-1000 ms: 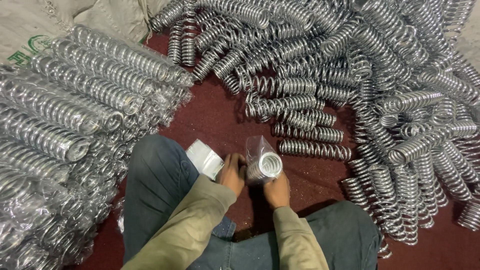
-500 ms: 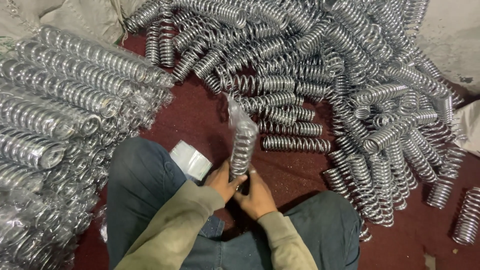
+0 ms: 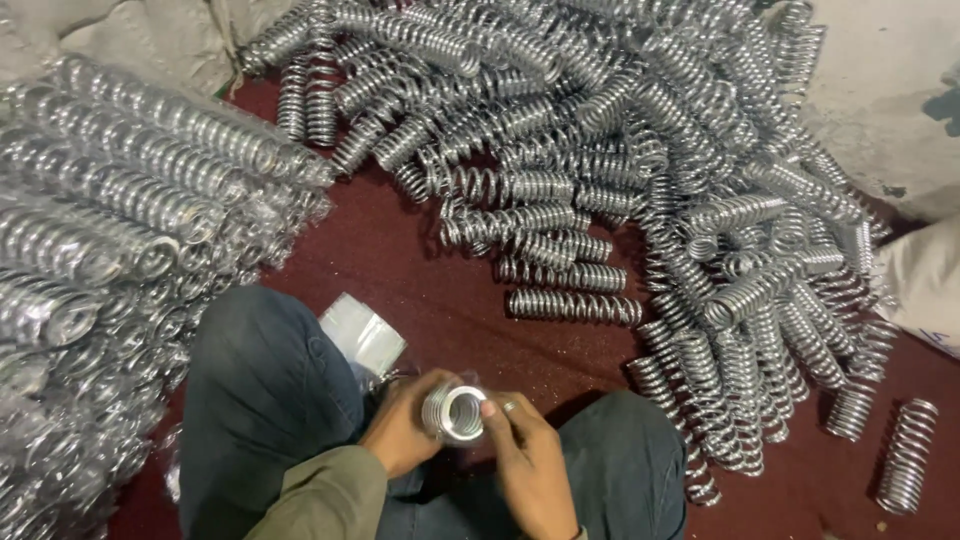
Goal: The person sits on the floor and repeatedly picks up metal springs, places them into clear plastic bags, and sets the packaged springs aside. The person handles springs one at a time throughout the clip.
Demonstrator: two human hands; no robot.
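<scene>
- A spring (image 3: 452,412) is held end-on toward the camera, low in the frame between the knees, with clear film wrapped around it; how far the film runs down its length cannot be told.
- The left hand (image 3: 405,432) is curled about the spring's near side, fingers closed on it; the right hand (image 3: 528,458) is set against the other side, thumb and forefinger pinched at the rim, the rest of the fingers loosely bent.
- The grip is taken only near the top coil, so the spring could be tipped or dropped into the lap if either hand is loosened.
- The film looks thin and slack; it could be torn on the cut wire end or slid off if pulled unevenly.
- A stack of bags (image 3: 362,335) lies just beside the left knee (image 3: 262,385), and could be nudged or scattered by a shift of the leg.
- The loose springs (image 3: 640,180) are heaped on the red floor (image 3: 400,260) ahead and to the right; round coils near the right knee could be rolled underfoot.
- The wrapped pile (image 3: 110,210) at left is stacked high and slippery-looking, so a careless addition could bring part of it sliding down.
</scene>
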